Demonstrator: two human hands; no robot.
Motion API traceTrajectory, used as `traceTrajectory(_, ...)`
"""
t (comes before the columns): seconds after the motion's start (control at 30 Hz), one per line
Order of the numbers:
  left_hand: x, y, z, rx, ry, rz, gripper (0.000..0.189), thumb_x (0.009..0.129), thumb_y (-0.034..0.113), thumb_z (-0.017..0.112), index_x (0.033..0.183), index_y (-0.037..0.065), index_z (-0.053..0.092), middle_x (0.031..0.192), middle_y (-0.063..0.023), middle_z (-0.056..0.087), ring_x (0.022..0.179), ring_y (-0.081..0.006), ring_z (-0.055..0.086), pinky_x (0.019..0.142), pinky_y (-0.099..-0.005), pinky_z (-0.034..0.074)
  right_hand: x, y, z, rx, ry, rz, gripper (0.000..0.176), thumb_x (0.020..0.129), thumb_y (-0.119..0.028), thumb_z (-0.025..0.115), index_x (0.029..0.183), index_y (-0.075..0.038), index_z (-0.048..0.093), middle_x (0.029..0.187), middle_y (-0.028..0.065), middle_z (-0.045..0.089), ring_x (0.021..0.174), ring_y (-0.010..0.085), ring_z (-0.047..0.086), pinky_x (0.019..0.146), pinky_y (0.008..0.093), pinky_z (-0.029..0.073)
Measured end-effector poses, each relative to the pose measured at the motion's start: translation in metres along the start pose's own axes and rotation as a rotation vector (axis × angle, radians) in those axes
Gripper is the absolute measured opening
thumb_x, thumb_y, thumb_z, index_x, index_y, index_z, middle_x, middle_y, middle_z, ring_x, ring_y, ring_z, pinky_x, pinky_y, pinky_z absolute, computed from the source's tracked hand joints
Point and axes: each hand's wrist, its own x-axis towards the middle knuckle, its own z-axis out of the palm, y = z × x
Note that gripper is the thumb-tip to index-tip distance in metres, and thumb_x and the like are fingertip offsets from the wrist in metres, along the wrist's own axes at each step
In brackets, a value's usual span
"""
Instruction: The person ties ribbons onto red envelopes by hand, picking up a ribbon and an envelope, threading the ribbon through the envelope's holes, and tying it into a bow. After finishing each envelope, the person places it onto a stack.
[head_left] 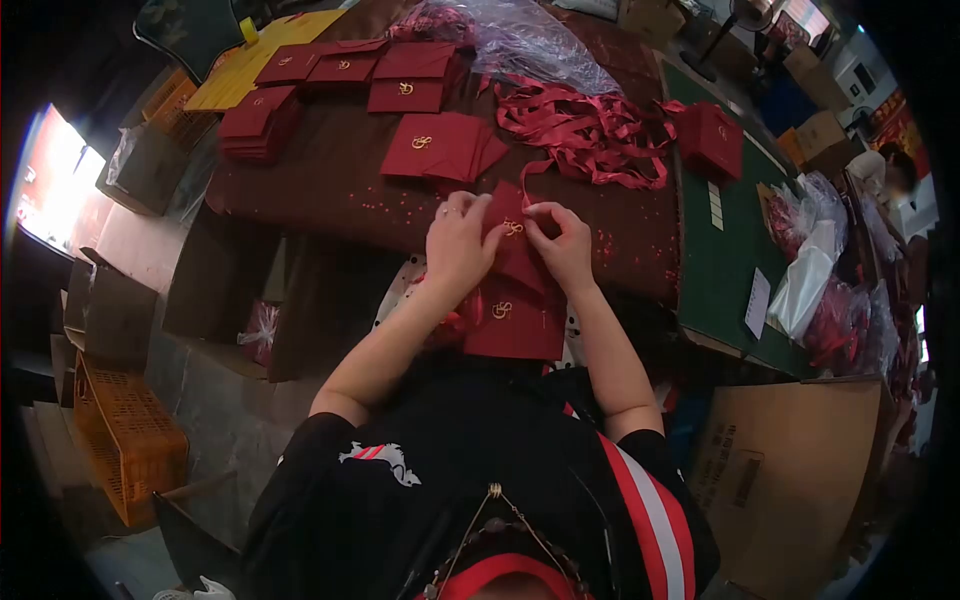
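Observation:
A flat dark-red paper packet [520, 258] with a gold emblem is held upright over the table's front edge. My left hand [460, 240] grips its left side, thumb across the front. At its upper right, my right hand [562, 245] has thumb and forefinger pinched on a thin red ribbon [528, 190], which leads up towards a heap of ribbons [585, 130]. Below it, close to my lap, lies another red packet [510, 325] with the same emblem. Just beyond my hands is a fanned stack of red packets [440, 148].
More red packet stacks [260, 125] lie at the left of the brown table [330, 205], and one stack [710, 140] at the right. Clear plastic [540, 45] lies at the back. A green-topped table [705, 270], a cardboard box [780, 470] and an orange crate [125, 430] stand around.

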Motion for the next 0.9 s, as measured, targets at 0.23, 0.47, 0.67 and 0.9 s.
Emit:
traceTrajectory(0.23,0.007,-0.004,0.018,0.113,-0.16,-0.152,0.061,0.08,0.036,0.083,0.128,0.005,0.062,0.119,-0.0162,0.057,0.111,-0.0379,0.054,0.096,-0.0455,0.048,-0.001,0.001,0.008,-0.146,0.017,-0.13,0.012,0.085,-0.015,0.074,0.096,-0.01,0.074,0.091,0.0066,0.073,0.087,0.0266,0.068,0.076,0.0376,0.054)
traceTrajectory(0.47,-0.007,0.005,0.019,0.159,0.095,0.031,0.045,0.078,0.018,0.083,0.118,0.009,0.064,0.155,-0.022,0.037,0.15,-0.0438,0.025,0.118,-0.0611,0.026,-0.005,-0.002,0.011,-0.191,0.054,-0.079,0.012,0.082,-0.017,0.075,0.091,-0.01,0.071,0.089,0.0054,0.071,0.086,0.0271,0.067,0.077,0.0391,0.053)
traceTrajectory(0.67,-0.016,-0.001,0.034,0.222,0.049,0.19,0.02,0.087,0.017,0.073,0.105,0.006,0.071,0.162,-0.0224,0.03,0.154,-0.0443,0.017,0.122,-0.0616,0.018,-0.007,0.0,0.011,-0.191,0.069,-0.081,0.012,0.082,-0.017,0.075,0.089,-0.01,0.069,0.088,0.0049,0.07,0.084,0.027,0.066,0.077,0.0394,0.053)
traceTrajectory(0.9,-0.014,-0.001,0.033,0.209,0.062,0.194,0.024,0.088,0.017,0.07,0.109,0.005,0.07,0.161,-0.0214,0.033,0.152,-0.0432,0.022,0.122,-0.06,0.019,-0.007,0.0,0.011,-0.176,0.074,-0.113,0.012,0.083,-0.017,0.075,0.09,-0.01,0.069,0.087,0.0045,0.07,0.083,0.0257,0.064,0.075,0.0379,0.052)
